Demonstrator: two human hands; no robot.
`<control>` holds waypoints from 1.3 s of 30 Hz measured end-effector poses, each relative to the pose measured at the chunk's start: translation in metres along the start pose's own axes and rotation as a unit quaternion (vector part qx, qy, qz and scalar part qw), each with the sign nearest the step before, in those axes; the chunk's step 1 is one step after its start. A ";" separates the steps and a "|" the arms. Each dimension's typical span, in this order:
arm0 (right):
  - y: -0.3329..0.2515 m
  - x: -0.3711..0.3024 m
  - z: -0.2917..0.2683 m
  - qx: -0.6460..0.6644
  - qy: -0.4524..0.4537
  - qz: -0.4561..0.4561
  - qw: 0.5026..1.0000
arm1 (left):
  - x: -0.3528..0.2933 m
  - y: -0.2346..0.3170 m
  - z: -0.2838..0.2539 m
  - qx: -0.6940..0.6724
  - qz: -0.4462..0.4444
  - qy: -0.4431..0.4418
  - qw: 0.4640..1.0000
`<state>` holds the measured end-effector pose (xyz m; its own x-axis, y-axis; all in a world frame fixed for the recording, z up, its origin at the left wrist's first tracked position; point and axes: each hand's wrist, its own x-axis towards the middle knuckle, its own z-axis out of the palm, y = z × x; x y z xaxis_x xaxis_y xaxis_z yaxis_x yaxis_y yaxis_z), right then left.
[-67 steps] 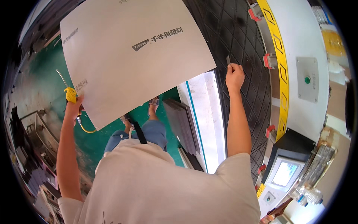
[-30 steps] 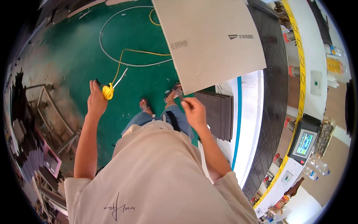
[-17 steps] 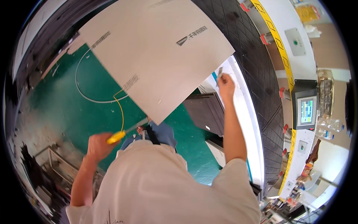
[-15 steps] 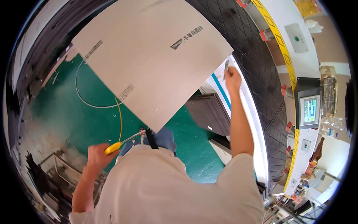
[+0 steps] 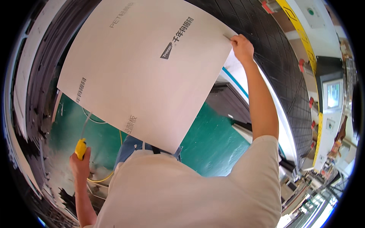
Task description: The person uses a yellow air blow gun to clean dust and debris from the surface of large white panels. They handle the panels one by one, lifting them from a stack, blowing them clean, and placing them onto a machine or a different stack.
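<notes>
My left hand (image 5: 80, 164) is wrapped round the yellow handle of an air blow gun (image 5: 81, 148). The gun's thin metal nozzle points up to the near left edge of a large pale printed panel (image 5: 140, 79). At the panel's right corner, my right hand (image 5: 243, 47) is closed in a pinch on a small thin flat strip (image 5: 227, 37). That strip lies over the panel's surface close to the edge; its exact kind cannot be made out. The panel's near corner reaches my waist.
A yellow hose (image 5: 100, 180) loops at my left above the green floor (image 5: 213, 140). To the right runs a black grooved surface (image 5: 281, 87) with a white edge, beside a yellow-striped machine rail (image 5: 300, 34) and a screen (image 5: 332, 95). Dark boards (image 5: 228, 100) stand under the panel's right side.
My left hand has swung the blow gun away from my waist to the panel's left edge. My right hand has moved up to the panel's right corner. The panel appears turned in view.
</notes>
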<state>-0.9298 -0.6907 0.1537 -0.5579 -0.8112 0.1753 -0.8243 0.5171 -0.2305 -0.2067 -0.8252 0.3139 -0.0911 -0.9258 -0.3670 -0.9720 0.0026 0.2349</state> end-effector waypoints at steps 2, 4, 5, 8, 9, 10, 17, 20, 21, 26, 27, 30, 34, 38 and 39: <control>-0.037 -0.044 -0.008 -0.015 -0.058 0.041 0.997 | 0.023 0.013 -0.008 0.058 0.109 -0.124 0.985; -0.089 -0.104 -0.017 0.001 -0.076 0.062 0.995 | 0.045 0.014 -0.011 0.072 0.237 -0.180 0.952; -0.117 -0.139 -0.023 0.000 -0.072 0.051 0.996 | 0.058 0.013 -0.016 0.074 0.238 -0.187 0.950; -0.216 -0.254 -0.039 -0.032 -0.089 0.057 0.994 | 0.107 0.015 -0.032 0.063 0.256 -0.195 0.945; -0.243 -0.304 -0.035 -0.020 -0.052 0.030 0.998 | 0.123 0.014 -0.038 0.050 0.272 -0.195 0.941; -0.279 -0.343 -0.039 -0.035 -0.104 0.065 0.992 | 0.137 0.013 -0.044 0.036 0.284 -0.192 0.939; -0.431 -0.473 -0.051 0.217 -0.047 0.434 0.873 | 0.172 0.009 -0.082 0.173 0.393 -0.308 0.849; -0.447 -0.399 -0.039 0.442 0.120 0.567 0.685 | 0.153 0.026 -0.091 0.242 0.486 -0.380 0.749; -0.450 -0.369 -0.037 0.468 0.153 0.563 0.663 | 0.148 0.033 -0.092 0.236 0.501 -0.366 0.748; -0.433 -0.245 -0.029 0.532 0.164 0.495 0.667 | 0.161 0.067 -0.092 0.152 0.485 -0.238 0.828; -0.425 -0.224 -0.025 0.534 0.138 0.469 0.690 | 0.170 0.074 -0.089 0.136 0.477 -0.191 0.847; -0.371 -0.175 -0.012 0.463 0.123 0.366 0.798 | 0.224 0.093 -0.086 0.096 0.417 -0.041 0.903; -0.255 -0.099 -0.088 0.294 0.236 0.304 0.875 | 0.343 0.108 -0.114 -0.017 0.220 0.082 0.972; -0.125 -0.028 -0.177 0.271 0.351 0.227 0.867 | 0.365 0.168 -0.100 -0.039 0.180 0.022 0.983; -0.105 -0.011 -0.202 0.293 0.361 0.229 0.855 | 0.353 0.203 -0.089 -0.028 0.205 -0.008 0.978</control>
<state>-0.8568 -0.6805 0.3691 -0.8981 -0.0706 0.4342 -0.4310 0.3386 -0.8364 -0.4167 -1.1849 0.3117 -0.4755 -0.8449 -0.2452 -0.8394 0.3522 0.4141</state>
